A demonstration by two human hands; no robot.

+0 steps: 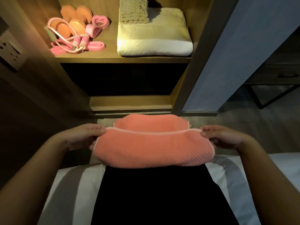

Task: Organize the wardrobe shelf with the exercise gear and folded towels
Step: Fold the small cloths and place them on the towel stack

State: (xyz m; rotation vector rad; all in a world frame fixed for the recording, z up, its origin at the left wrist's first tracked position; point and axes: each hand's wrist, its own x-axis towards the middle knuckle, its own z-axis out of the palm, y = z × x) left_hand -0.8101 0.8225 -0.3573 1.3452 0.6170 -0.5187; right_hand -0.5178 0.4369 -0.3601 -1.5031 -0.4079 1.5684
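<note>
A coral pink towel (152,146) with a pale hem hangs folded in front of me, below the wardrobe. My left hand (82,137) pinches its left corner and my right hand (224,137) pinches its right corner. On the lit wardrobe shelf (113,58) above, orange dumbbells (76,21), a pink skipping rope (78,42) and pink resistance bands (97,23) lie at the left. A folded white towel (154,38) lies at the right with a smaller beige towel (134,10) on top.
Below the shelf is a dark compartment (123,78). The blue-grey wardrobe door (235,62) stands open at the right. A wall socket (9,51) is at the left. A white bed (68,184) lies under my arms, and a dark table frame (267,95) stands far right.
</note>
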